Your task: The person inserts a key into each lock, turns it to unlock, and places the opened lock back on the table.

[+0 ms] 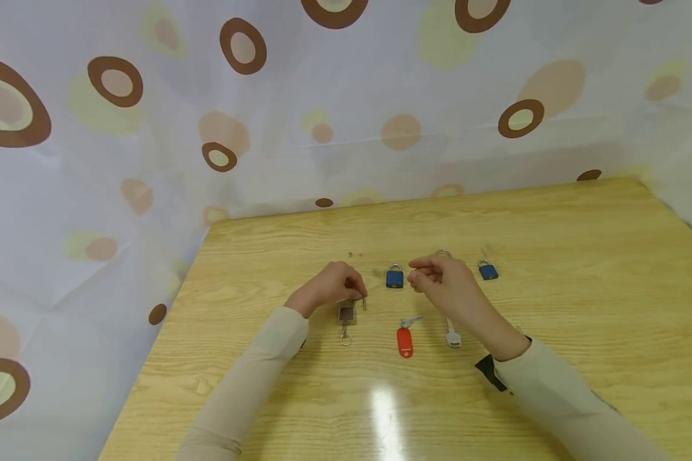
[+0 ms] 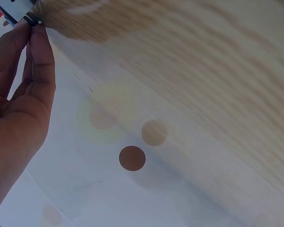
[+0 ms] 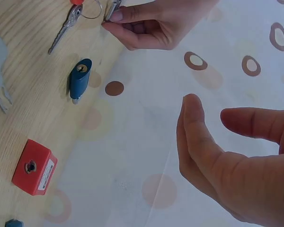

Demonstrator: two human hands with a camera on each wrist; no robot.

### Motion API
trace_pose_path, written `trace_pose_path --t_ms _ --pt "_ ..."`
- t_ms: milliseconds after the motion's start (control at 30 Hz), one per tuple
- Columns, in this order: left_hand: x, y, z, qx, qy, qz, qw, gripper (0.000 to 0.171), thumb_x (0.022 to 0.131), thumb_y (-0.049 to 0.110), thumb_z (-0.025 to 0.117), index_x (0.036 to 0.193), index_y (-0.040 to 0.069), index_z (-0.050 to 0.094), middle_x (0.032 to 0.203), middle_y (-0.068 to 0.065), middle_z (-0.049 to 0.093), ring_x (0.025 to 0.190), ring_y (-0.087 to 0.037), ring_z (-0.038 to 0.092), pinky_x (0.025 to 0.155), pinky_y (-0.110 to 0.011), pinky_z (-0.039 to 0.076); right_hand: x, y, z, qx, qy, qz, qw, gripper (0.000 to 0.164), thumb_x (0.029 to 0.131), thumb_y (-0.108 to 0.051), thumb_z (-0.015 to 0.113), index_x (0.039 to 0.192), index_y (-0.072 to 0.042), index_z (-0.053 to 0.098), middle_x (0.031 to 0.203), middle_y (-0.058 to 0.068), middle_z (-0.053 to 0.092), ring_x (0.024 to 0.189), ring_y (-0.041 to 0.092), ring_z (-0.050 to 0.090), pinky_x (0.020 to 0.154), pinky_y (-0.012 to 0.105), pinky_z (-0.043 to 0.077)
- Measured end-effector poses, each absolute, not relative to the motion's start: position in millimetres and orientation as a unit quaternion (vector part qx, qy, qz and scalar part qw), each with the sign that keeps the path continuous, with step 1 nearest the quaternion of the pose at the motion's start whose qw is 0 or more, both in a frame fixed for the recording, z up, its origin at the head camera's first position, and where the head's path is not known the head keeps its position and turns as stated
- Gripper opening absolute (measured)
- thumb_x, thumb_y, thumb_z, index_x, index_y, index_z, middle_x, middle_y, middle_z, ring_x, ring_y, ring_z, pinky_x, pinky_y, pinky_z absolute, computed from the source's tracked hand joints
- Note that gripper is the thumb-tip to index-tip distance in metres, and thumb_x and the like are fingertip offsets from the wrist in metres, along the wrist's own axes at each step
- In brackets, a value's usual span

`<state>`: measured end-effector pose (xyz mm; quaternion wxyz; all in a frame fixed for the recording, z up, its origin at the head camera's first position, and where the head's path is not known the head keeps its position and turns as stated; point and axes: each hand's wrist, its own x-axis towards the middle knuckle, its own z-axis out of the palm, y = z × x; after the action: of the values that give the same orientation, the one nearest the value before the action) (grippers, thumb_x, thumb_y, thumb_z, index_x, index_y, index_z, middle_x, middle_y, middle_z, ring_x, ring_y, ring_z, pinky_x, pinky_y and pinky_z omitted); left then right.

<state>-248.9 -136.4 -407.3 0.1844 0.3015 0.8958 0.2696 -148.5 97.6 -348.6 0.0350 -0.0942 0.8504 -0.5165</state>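
My left hand (image 1: 337, 285) pinches a thin silver metal piece (image 1: 364, 303) between thumb and fingertips, close over a key ring with a square dark fob (image 1: 346, 313); I cannot tell whether the piece is a key. In the right wrist view the same left hand (image 3: 146, 26) shows the pinch from the far side. Held above the table, my right hand (image 1: 446, 286) has thumb and fingers apart with nothing between them. A blue padlock (image 1: 395, 278) stands just left of its fingertips. Behind this hand in the head view is a red padlock (image 3: 34, 168), its shackle (image 1: 443, 253) peeking out.
Nearer me lie a small key (image 1: 411, 321) with a red tag (image 1: 405, 343) and a larger silver key (image 1: 453, 338), partly under the right forearm. Another blue padlock (image 1: 487, 269) sits further right. A dotted cloth (image 1: 346, 141) hangs behind the wooden table (image 1: 254, 397).
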Motion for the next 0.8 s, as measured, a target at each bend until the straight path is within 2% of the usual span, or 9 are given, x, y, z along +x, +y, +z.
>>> trace_pose_path --t_ms 233,500,700,800 --pt "-243.8 -133.7 -409.5 0.292 0.904 0.266 0.167 0.008 0.089 0.006 0.068 0.085 0.010 0.073 0.082 0.001 0.068 0.073 -0.009 0.059 0.068 -0.022 0.049 -147.7 102.6 -348.2 -0.094 0.843 -0.529 0.039 0.030 0.099 -0.006 0.051 0.125 0.008 0.055 0.107 0.020 0.063 0.093 0.028 0.065 0.079 0.036 0.054" --pt "-235.5 -130.7 -409.3 0.279 0.909 0.281 0.131 0.008 0.091 0.005 0.065 0.085 0.006 0.070 0.079 0.000 0.064 0.068 -0.009 0.056 0.063 -0.023 0.046 -147.8 112.5 -341.1 -0.100 0.834 -0.542 0.018 0.030 0.099 -0.008 0.052 0.124 0.008 0.055 0.106 0.018 0.066 0.093 0.027 0.067 0.074 0.023 0.053" --pt "-220.3 -122.9 -399.2 0.277 0.909 0.290 0.115 0.007 0.094 0.005 0.061 0.091 0.003 0.066 0.082 -0.003 0.062 0.070 -0.012 0.054 0.063 -0.024 0.047 -146.9 119.6 -332.2 -0.099 0.835 -0.542 0.016 0.028 0.100 -0.011 0.052 0.121 0.006 0.058 0.105 0.017 0.067 0.093 0.026 0.067 0.065 0.023 0.052" --pt "-211.0 -115.0 -389.3 0.278 0.910 0.289 0.103 0.008 0.095 0.006 0.060 0.093 0.001 0.066 0.083 -0.003 0.062 0.070 -0.012 0.054 0.064 -0.025 0.047 -148.8 121.6 -333.4 -0.108 0.849 -0.517 0.032 0.023 0.099 -0.010 0.054 0.113 0.006 0.061 0.097 0.014 0.068 0.086 0.024 0.067 0.068 0.026 0.055"
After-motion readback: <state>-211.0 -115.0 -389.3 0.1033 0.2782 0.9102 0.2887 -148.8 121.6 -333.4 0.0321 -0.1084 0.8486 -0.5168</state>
